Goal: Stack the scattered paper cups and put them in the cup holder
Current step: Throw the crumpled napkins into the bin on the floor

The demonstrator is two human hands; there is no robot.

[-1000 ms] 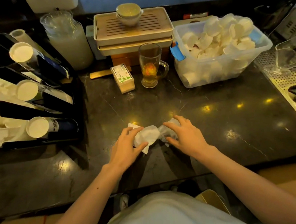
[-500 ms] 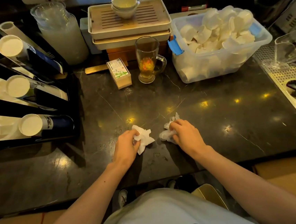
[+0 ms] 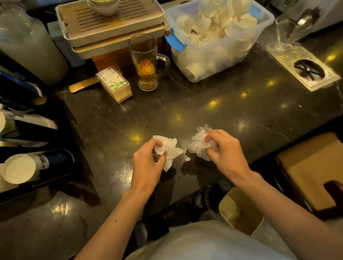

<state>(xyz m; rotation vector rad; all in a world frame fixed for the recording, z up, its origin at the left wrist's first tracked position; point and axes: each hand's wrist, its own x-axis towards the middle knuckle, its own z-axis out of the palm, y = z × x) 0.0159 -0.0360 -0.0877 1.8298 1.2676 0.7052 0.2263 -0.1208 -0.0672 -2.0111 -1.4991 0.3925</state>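
My left hand (image 3: 148, 163) grips a crumpled white tissue (image 3: 169, 149) on the dark marble counter. My right hand (image 3: 225, 152) grips a scrunched clear plastic wrapper (image 3: 199, 145) just to the right of it; the two bundles are apart. Many loose white paper cups (image 3: 216, 18) fill a clear plastic bin (image 3: 212, 63) at the back right. The black cup holder (image 3: 39, 134) stands at the left, with stacks of cups lying in its slots, their white bases (image 3: 18, 168) facing me.
A glass mug of tea (image 3: 146, 63) and a small box (image 3: 115, 84) stand mid-counter. Behind them are stacked tea trays (image 3: 110, 24) with bowls, and a large jar (image 3: 24, 45) at the back left. A rinser tray (image 3: 305, 66) sits right. A bin (image 3: 240, 211) stands below.
My hands have pulled apart: the tissue and the plastic wrapper, held together a second ago, are now separate, one in each hand. The view has shifted closer.
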